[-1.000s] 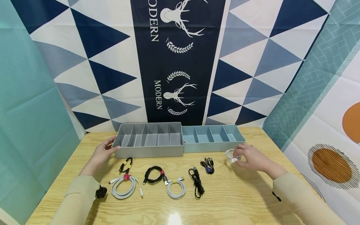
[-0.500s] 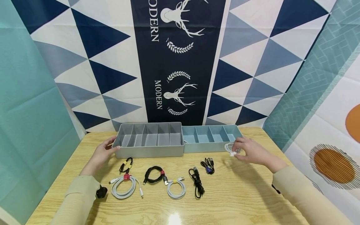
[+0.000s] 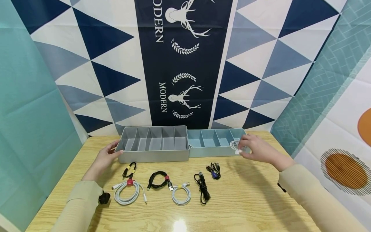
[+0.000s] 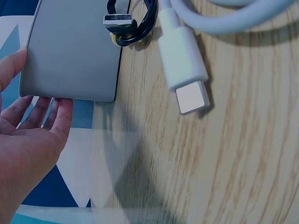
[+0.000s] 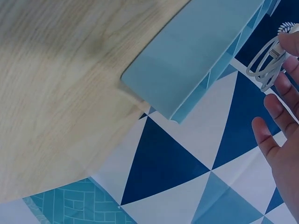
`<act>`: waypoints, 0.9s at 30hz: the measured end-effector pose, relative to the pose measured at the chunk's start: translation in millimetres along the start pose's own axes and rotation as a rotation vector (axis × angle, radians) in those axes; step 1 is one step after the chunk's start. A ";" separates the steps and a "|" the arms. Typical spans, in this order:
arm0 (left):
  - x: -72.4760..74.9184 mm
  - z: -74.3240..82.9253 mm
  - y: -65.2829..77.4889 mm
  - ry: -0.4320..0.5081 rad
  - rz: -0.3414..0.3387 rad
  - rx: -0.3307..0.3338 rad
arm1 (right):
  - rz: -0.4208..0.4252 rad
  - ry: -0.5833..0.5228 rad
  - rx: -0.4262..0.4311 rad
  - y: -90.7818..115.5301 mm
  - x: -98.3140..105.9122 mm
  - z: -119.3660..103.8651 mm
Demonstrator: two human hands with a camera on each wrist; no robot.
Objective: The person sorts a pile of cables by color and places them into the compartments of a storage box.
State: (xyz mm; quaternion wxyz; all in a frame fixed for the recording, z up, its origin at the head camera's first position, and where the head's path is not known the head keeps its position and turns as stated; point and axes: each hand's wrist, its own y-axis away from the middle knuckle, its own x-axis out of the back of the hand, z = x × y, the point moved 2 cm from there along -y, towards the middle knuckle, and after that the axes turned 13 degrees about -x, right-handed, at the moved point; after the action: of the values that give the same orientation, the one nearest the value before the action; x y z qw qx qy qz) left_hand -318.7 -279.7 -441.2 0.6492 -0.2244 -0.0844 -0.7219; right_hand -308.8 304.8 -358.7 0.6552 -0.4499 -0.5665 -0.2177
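Observation:
My left hand [image 3: 105,158] holds the left end of a grey divided storage box [image 3: 153,157]. In the left wrist view the thumb lies at the rim of the box's grey wall [image 4: 70,51], with the fingers against its end. My right hand [image 3: 258,149] pinches a coiled white charging cable [image 3: 233,145] above the rightmost compartment of a light blue divided box [image 3: 211,152]. Seen from the right wrist, the cable coil [image 5: 261,70] hangs between thumb and index finger, one metal plug showing, while the other fingers are spread, above the blue box's rim.
Coiled cables lie on the wooden table [image 3: 232,199]: a black one with yellow ties [image 3: 129,170], a white one with a red tie [image 3: 127,193], a black one [image 3: 157,180], a white one [image 3: 181,195], a black bundle [image 3: 204,190] and one with a blue plug [image 3: 214,171].
My right hand has lifted the white charging cable from the table in front of the blue box, up and away from me to over its right compartment. The left hand stays put.

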 end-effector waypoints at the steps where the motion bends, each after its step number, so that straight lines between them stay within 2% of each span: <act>1: 0.1 0.2 0.0 -0.003 -0.002 0.000 | 0.001 0.001 -0.001 -1.0 0.7 -0.2; 10: 0.3 -1.0 -0.1 -0.012 -0.006 0.000 | 0.025 -0.015 0.022 -10.2 2.3 -1.0; 27: 0.8 -0.8 -1.6 -0.012 -0.005 -0.006 | 0.031 0.040 0.034 -32.2 -3.6 -1.5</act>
State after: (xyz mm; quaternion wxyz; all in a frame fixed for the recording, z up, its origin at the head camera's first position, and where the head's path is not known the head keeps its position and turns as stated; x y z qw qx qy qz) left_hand -320.5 -280.6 -441.3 0.6463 -0.2305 -0.0863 -0.7223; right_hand -334.6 286.7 -350.9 0.6772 -0.4429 -0.5499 -0.2069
